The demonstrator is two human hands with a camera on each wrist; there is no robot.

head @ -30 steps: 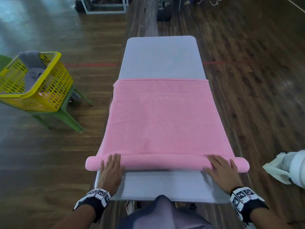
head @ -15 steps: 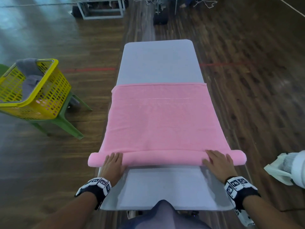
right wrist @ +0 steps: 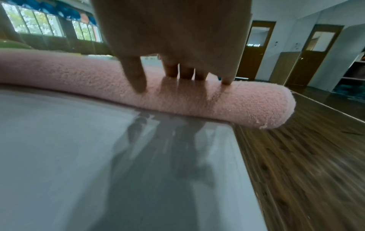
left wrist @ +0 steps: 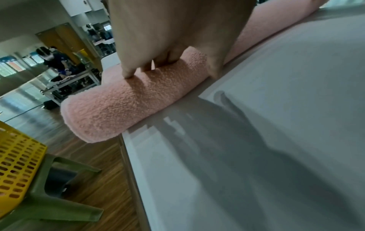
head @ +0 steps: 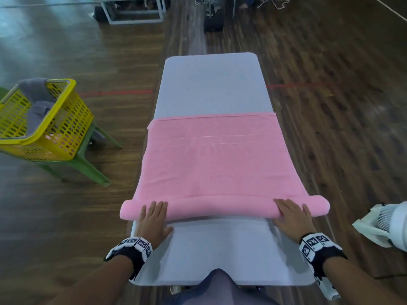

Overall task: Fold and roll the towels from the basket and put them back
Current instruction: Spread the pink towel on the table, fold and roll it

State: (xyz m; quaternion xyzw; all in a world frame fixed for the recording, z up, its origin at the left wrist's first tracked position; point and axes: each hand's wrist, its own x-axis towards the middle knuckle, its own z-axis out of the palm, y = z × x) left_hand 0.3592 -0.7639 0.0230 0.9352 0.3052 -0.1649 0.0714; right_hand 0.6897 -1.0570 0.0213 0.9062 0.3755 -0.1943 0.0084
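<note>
Far left of the long grey table (head: 211,84), we see a yellow perforated plastic basket (head: 55,137) sitting on a green plastic stool (head: 88,166), with a grey cloth (head: 36,106) draped inside it and over its far rim. On the table lies a pink terry towel (head: 211,159), spread flat across the table's middle and rolled into a thick tube along its near edge; both ends of the tube overhang the table's long sides.

Near the left end of the roll, our left hand (head: 153,219) presses down with straight fingers (left wrist: 128,73) laid flat on the tube, the thumb by the table surface, clasping nothing. Towards the right end of the roll, our right hand (head: 293,216) does the same, its fingertips (right wrist: 227,81) resting on top of the tube and the thumb on the near side of it. Each wrist wears a black band with black-and-white square markers. Right of the table, part of a white fan (head: 387,225) stands on the dark wooden floor (head: 341,128).
</note>
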